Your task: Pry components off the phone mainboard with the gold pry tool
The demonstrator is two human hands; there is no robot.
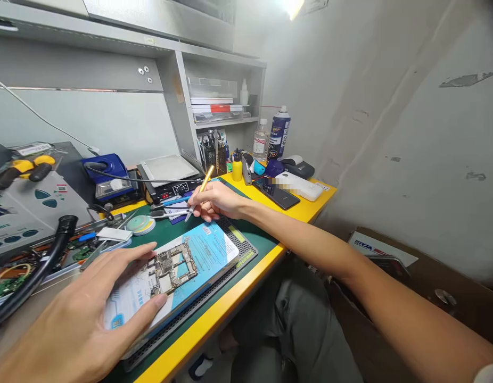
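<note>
A phone circuit board (178, 268) with a cut-out lies on a thick book with a blue and white cover (208, 247). My left hand (95, 303) is spread over the book's left end. Its thumb and forefinger are apart on either side of the board, the thumb at the near edge; whether they press on it I cannot tell. Past the book's far edge, my right hand (216, 199) is closed around a gold-handled craft knife (207, 179). The knife slants, its blade pointing down near white-and-black tweezers (177, 214) and a blue tool on the mat.
A green mat (266, 239) and dark perforated pad (246, 250) lie under the book. Left are a solder spool (140, 224), a black hose (60, 255) and a parts tray. Behind stand a hot plate (170, 178) and yellow bottle (237, 167). A black phone (276, 193) lies right.
</note>
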